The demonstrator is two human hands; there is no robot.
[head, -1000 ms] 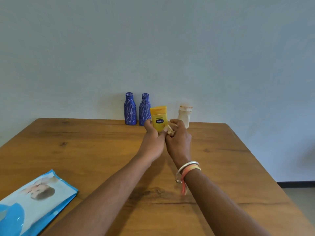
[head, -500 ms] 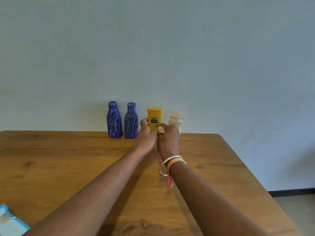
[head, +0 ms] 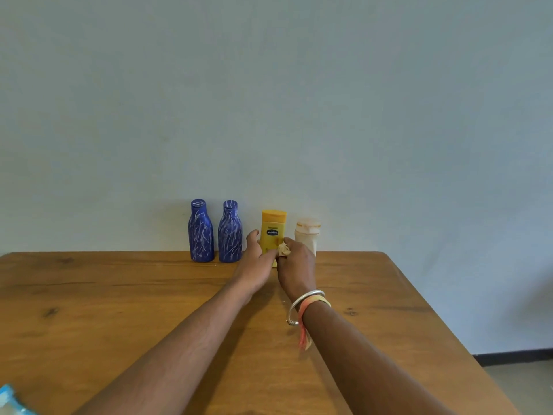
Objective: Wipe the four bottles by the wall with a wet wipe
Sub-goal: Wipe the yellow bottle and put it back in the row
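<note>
Wooden table [head: 119, 310] below, pale wall behind. Near the far edge, left hand [head: 254, 263] loosely spread, fingers laid against the foot of the yellow bottle [head: 273, 227], thumb lifted clear; right hand [head: 295, 266] curled round a wadded wipe [head: 283, 250], pressed to the same bottle's lower front. Yellow bottle upright, long axis vertical, straight ahead of both hands and touching both. White bottle [head: 307, 236] just right, blue bottles [head: 229, 232] left, all by the wall.

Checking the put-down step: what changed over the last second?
The yellow bottle, held in front of the row a second ago, is back by the wall, standing in line. The left hand has loosened: thumb off the bottle, fingers touching its lower front. The right hand still pinches the wipe against it. The left blue bottle, the right blue bottle and the pale bottle stayed put.
</note>
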